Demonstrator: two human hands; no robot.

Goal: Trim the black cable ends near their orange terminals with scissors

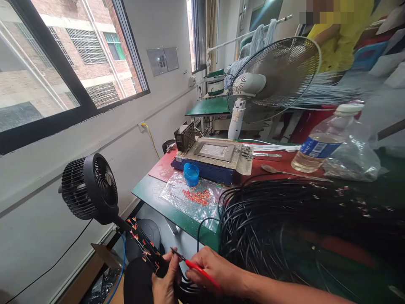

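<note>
The left hand (164, 283) is closed around a bundle of black wires (145, 247) whose ends stick up and to the left, off the near edge of the bench (148, 192), over the lap. The right hand (215, 268) is clamped on red-handled pliers (193, 264), their tip just beside the left thumb.

The likeliest slip is the tool tip nicking the thumb, since the two nearly touch. The fanned ends could also slide out of line if the left grip loosens, and the tool might then bite the wrong wire or take too much of it. Behind the hands lies a big loose coil of black wire (284, 219); a tug on the bundle may drag loops off the bench edge.

The wire ends show short red and orange tips with bare bright points, spread out in a staggered row. Red scraps (198, 196) lie on clear plastic beside a blue cup (191, 174). A small black fan (90, 188) stands to the left.
</note>
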